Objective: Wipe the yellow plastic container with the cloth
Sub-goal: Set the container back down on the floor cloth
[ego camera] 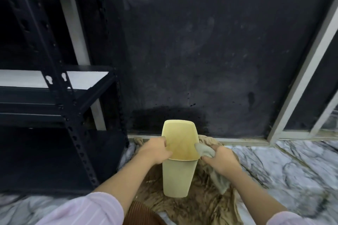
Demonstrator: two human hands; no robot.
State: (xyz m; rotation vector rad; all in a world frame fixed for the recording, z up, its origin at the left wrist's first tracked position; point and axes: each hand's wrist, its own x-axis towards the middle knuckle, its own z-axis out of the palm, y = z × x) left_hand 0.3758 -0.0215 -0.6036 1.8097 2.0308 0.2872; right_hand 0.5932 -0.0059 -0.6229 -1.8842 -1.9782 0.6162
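Observation:
A tall pale yellow plastic container (178,177) stands upright on a brown cloth on the floor, its open top facing me and its inside stained brown. My left hand (155,149) grips its left rim, thumb inside. My right hand (222,160) holds a grey-green cloth (204,150) pressed against the container's right rim; the rest of that cloth hangs down below my wrist.
A crumpled, dirty brown cloth (201,204) lies under the container on the marble-patterned floor (283,170). A black metal shelving rack (73,115) stands at the left. A dark wall (201,51) rises right behind, with a metal door frame (296,87) at the right.

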